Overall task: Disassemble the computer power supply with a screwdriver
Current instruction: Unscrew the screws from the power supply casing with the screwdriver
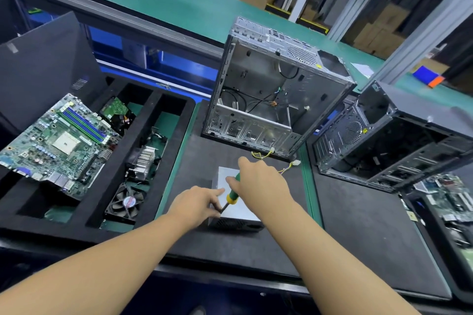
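A grey metal power supply (239, 213) lies on the dark mat in front of me, its vented side facing me. My right hand (258, 179) grips a screwdriver (231, 195) with a green and yellow handle, its dark shaft angled down toward the near left top of the box. My left hand (198, 203) holds the power supply's left side, fingers next to the screwdriver tip. Yellow wires with white connectors (289, 165) trail from the box's far end.
An empty silver computer case (268, 89) stands open behind the power supply. A second dark case (384, 135) lies at the right. A black foam tray (158, 135) at the left holds a motherboard (58, 140), a heatsink (143, 161) and a fan (126, 202).
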